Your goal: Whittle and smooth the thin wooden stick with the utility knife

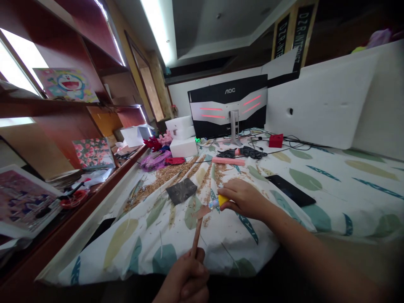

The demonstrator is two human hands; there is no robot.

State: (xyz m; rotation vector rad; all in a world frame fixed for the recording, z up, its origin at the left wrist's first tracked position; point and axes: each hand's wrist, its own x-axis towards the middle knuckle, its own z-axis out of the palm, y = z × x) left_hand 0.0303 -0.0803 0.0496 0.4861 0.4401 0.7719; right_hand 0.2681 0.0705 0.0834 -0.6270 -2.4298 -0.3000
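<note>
My left hand (184, 278) is low in the middle of the view, fingers wrapped round the lower end of a thin wooden stick (198, 230) that points up and away. My right hand (244, 198) is closed on a small yellow-handled tool (218, 203). The tool's tip meets the flattened top end of the stick. Both are above a leaf-patterned cloth (331, 198) covering the table. Wood shavings (164, 177) lie scattered on the cloth beyond the hands. A dark grey sheet, perhaps sandpaper (181, 190), lies just left of the tool.
A black phone (290, 189) lies right of my right hand. Farther back are a pink stick (227, 161), a red box (275, 140), white foam blocks (183, 147), cables and a monitor (227, 105). Red-brown shelves (63, 105) with pictures and clutter line the left side.
</note>
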